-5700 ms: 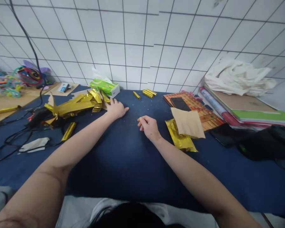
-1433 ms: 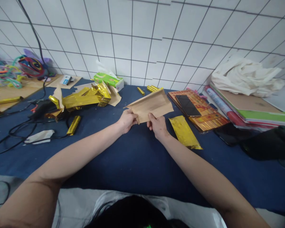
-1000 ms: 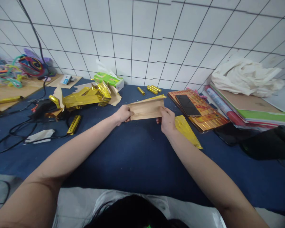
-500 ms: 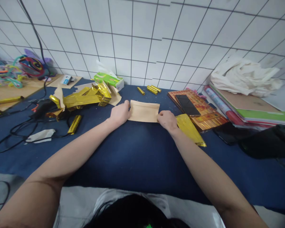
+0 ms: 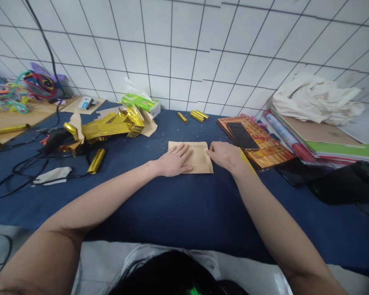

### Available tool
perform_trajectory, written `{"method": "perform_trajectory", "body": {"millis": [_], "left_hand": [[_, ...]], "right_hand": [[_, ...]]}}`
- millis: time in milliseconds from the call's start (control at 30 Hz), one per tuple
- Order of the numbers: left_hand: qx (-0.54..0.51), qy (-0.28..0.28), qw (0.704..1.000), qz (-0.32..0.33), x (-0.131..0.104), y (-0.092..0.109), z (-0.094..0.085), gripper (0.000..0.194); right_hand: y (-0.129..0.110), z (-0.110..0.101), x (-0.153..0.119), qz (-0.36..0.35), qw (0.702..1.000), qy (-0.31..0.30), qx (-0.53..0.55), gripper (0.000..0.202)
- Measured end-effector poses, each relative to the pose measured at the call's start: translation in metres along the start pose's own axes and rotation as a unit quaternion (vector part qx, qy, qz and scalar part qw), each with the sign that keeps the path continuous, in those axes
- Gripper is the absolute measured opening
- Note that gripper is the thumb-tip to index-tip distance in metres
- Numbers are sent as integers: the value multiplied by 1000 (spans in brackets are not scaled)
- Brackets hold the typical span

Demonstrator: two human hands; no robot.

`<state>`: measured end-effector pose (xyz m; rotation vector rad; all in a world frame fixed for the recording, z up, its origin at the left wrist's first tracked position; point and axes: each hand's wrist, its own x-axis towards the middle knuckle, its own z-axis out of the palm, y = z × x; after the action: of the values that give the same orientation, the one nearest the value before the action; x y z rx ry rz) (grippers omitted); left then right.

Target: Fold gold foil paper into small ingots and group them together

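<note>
A rectangle of brown kraft paper [image 5: 200, 159] lies on the blue cloth in front of me, with folds along its edges. My left hand [image 5: 176, 160] rests flat on its left half, fingers spread. At the paper's right edge, the fingers of my right hand [image 5: 223, 155] are curled in and pinch the upper right side. Beneath my right wrist shows a strip of yellow gold foil sheet [image 5: 245, 159], mostly covered. Beyond the paper lie a few small gold foil rolls [image 5: 198, 116].
Crumpled gold foil [image 5: 106, 126] and a tissue box [image 5: 141, 103] stand at the left back. A black cable [image 5: 15, 174] loops on the cloth. At right, a phone [image 5: 242, 136] lies on orange patterned packs [image 5: 270, 157], beside stacked folders [image 5: 341, 143] topped with white cloth [image 5: 318, 100].
The paper has come down flat and nearer to me. My left hand has gone from holding its left edge to lying spread on it. My right hand stays at the right edge.
</note>
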<state>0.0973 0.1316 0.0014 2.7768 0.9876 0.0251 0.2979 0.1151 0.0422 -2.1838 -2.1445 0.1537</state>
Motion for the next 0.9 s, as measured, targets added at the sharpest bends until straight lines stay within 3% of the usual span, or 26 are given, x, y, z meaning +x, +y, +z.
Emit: {"method": "perform_trajectory", "body": {"millis": [67,100,200,233,400,567,733,900], "left_hand": [[5,-1,1000,-10,0,3,2,78],[5,3,1000,-8,-1,4,2,78],[12,3,1000,8,-1,7,2,67],[17,2,1000,12,-1,7,2,65],[10,0,1000,-2,0,5,3,77],[-5,-1,1000,-13,1,1,9,85],[3,-16,1000,-21,-4,2,5,94],[27,-39,999,-16,-23,14,-3,100]], "right_hand": [[-15,3,-7,-45,994,94,20,32],[-23,7,-11,-99,989,98,51,34],[-44,27,-17,-256,958,33,123,45],[-47,34,-17,-271,954,15,123,55],[-33,53,-5,-219,971,-44,86,71],[-19,54,3,-136,989,-44,34,79],[-15,55,6,-81,996,-45,8,77],[-10,53,8,-73,996,-48,-4,75]]}}
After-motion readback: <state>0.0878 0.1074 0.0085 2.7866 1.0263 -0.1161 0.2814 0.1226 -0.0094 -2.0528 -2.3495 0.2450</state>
